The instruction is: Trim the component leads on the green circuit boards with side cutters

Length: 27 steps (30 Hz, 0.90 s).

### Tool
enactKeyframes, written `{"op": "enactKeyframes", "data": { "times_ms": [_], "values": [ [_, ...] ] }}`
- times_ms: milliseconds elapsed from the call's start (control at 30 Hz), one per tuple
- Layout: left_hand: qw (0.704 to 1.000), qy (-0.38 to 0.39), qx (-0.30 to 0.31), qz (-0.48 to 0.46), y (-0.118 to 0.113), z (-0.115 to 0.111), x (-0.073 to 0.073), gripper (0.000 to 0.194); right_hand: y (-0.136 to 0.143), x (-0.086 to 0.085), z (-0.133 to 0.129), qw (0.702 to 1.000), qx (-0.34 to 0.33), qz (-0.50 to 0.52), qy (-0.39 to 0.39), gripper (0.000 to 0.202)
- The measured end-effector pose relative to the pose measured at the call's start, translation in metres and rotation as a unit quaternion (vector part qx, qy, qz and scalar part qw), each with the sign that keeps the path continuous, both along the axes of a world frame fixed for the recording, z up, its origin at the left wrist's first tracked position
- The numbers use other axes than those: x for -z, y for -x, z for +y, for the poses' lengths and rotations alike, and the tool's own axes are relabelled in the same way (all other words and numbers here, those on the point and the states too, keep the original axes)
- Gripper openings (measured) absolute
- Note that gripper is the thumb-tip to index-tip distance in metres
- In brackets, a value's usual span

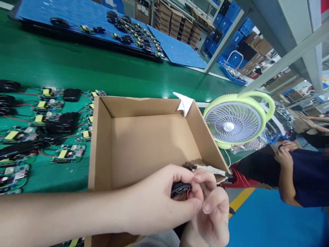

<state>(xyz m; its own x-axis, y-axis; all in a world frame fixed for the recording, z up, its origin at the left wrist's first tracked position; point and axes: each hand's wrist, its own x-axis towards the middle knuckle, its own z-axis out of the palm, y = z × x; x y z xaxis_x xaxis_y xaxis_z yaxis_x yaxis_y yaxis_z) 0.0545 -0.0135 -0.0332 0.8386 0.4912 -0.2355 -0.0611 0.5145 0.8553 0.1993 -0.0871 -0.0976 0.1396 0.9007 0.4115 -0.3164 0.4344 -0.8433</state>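
Observation:
My left hand [164,202] reaches in from the left and is closed around a small black part with a red wire [181,189]. My right hand [213,212] meets it fingertip to fingertip, thumb and forefinger pinched together; what lies in the pinch is hidden. Both hands are over the near edge of an open cardboard box [102,144]. Just beyond my fingers, pliers with pale wrapped handles [212,169] rest at the box's near right corner. A white scrap [185,103] hangs over the far right corner.
Left of the box lie several green circuit boards [68,153] wired to black wrapped packs [63,122]. More lie on a blue mat [77,12] behind. A green-rimmed fan [228,127] stands right of the box. At the right, another person's hands [284,156] hold something dark.

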Motion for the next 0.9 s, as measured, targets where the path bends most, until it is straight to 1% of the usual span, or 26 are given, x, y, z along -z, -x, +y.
{"op": "enactKeyframes", "data": {
  "times_ms": [67, 200, 367, 533, 733, 900],
  "values": [
    [1.0, 0.002, 0.006, 0.001, 0.0, 0.0, 0.0, 0.01, 0.0, 0.0, 0.0, 1.0, -0.003, 0.001, -0.002, 0.02],
    [1.0, -0.017, 0.007, 0.008, 0.0, 0.0, 0.003, 0.007, 0.0, -0.001, 0.0, 1.0, -0.007, 0.001, -0.001, 0.019],
    [1.0, -0.006, 0.005, 0.017, 0.0, -0.001, 0.004, 0.007, 0.001, 0.0, 0.0, 1.0, 0.012, -0.007, 0.004, 0.017],
    [1.0, -0.001, -0.006, 0.019, -0.002, -0.002, 0.005, 0.011, 0.001, 0.0, 0.0, 1.0, 0.013, -0.024, 0.001, 0.017],
    [1.0, 0.007, -0.004, 0.011, -0.002, -0.004, 0.01, 0.015, 0.001, 0.002, -0.001, 0.999, 0.014, -0.03, -0.002, 0.017],
    [1.0, -0.008, -0.007, 0.002, 0.0, -0.003, 0.01, 0.016, -0.001, 0.005, -0.001, 0.999, 0.005, -0.034, -0.005, 0.018]
  ]
}}
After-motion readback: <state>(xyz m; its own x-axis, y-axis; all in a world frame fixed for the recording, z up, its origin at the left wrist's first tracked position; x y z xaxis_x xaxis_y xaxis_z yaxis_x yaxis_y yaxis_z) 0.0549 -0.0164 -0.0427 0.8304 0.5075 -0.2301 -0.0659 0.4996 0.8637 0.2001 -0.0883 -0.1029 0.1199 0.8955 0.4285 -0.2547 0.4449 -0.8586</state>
